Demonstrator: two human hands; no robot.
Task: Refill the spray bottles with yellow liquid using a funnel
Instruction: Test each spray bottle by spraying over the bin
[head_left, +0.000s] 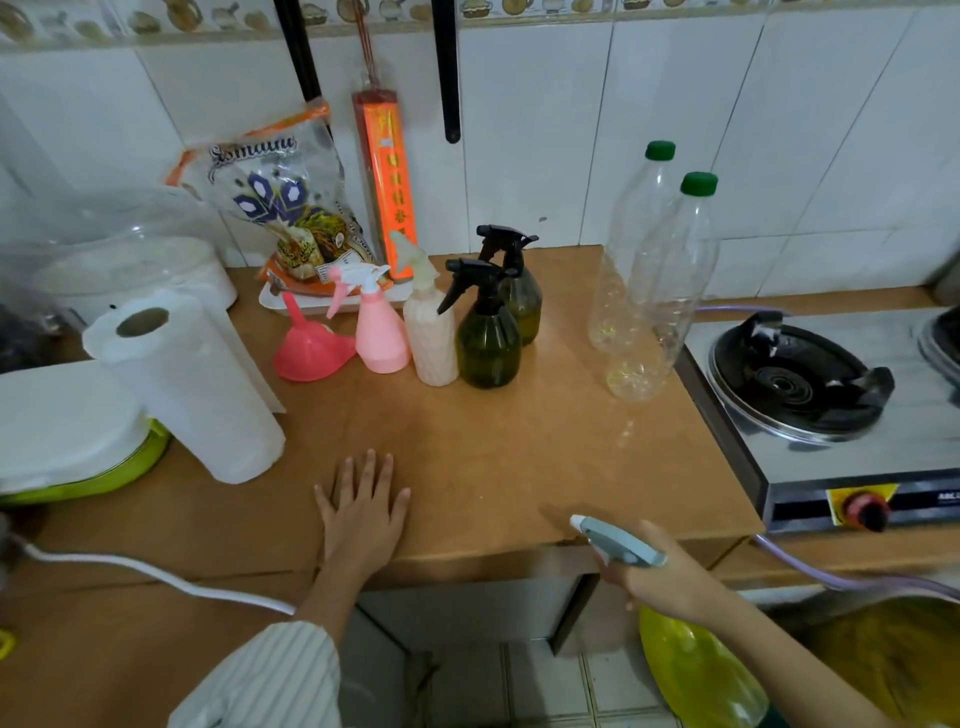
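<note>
— So, where are the hands?

— Her left hand (363, 506) lies flat on the brown counter (519, 441), fingers straight and spread, holding nothing. Her right hand (657, 569) grips the neck of a yellow spray bottle (696, 670) just below its grey trigger head (618, 540), holding it off the front edge of the counter, tilted.

— And the other bottles?

— Four stand in a group near the back: a pink spray bottle (379, 327), a cream one (428, 322) touching it, and two dark green bottles (488, 332) with black triggers, one behind the other. The pink funnel (309, 348) lies mouth down just left of the pink bottle.

— Anything to pour from?

— Two tall clear plastic bottles (654, 291) with green caps stand to the right, beside the gas stove (810, 395); only a trace of yellowish liquid shows at their bottoms.

— What's on the left?

— A paper towel roll (192, 384), upright, next to a white-lidded green container (78, 441).
</note>
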